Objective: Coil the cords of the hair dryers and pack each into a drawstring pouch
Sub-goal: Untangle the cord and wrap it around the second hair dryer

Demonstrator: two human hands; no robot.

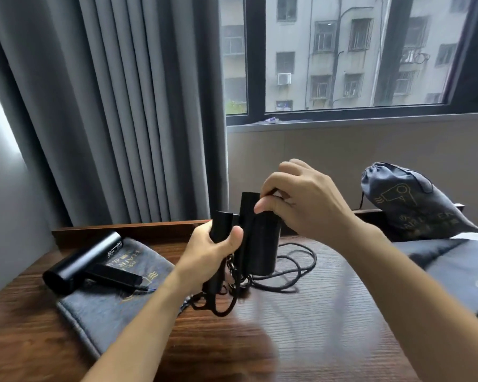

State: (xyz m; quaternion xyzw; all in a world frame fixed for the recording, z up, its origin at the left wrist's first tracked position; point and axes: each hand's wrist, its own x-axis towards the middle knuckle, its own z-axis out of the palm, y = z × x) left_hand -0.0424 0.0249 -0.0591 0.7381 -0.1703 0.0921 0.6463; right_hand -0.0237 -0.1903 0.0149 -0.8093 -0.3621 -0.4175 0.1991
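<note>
A black hair dryer [262,244] is held upright above the wooden table [301,326]. My left hand [210,255] grips its folded handle. My right hand [301,199] grips the top of the dryer's barrel, with a bit of black cord pinched under the fingers. The dryer's black cord [287,268] hangs below my left hand and lies in loose loops on the table behind. A second black hair dryer [80,263] lies on a flat grey drawstring pouch [105,304] at the left. A filled grey pouch [409,202] with a gold dryer print sits at the back right.
Grey curtains [108,106] hang behind the table's raised back edge [127,230]. A window [356,51] is at the upper right. Another flat dark pouch [458,266] lies on a white surface at the right edge.
</note>
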